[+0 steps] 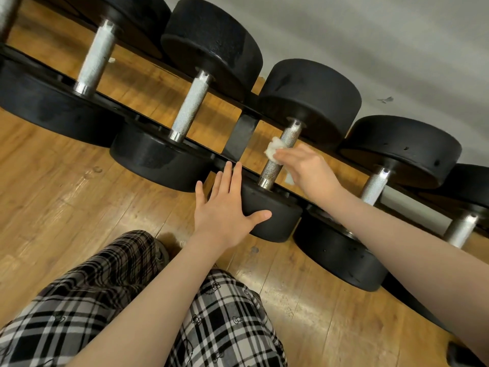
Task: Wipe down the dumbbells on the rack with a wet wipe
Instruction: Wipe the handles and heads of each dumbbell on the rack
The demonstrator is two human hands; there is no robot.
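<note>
1. We held the crumpled white wet wipe (272,151) against the knurled steel handle (280,154) of the middle black round-headed dumbbell (309,99), which lay across the low black metal rack (239,136); our right hand (308,170) pinched the wipe with curled fingers, presumably so it could rub along the bar.
2. Our left hand (227,207) lay flat, fingers straight, on that dumbbell's near head (275,218), holding nothing; we judged it was steadying the weight against rolling.
3. Larger dumbbells (211,41) sat to the left, smaller ones (402,149) to the right, close enough to crowd the wiping hand.
4. Nearer lay wooden plank flooring (53,202) and our black-and-white plaid trousers (105,300).
</note>
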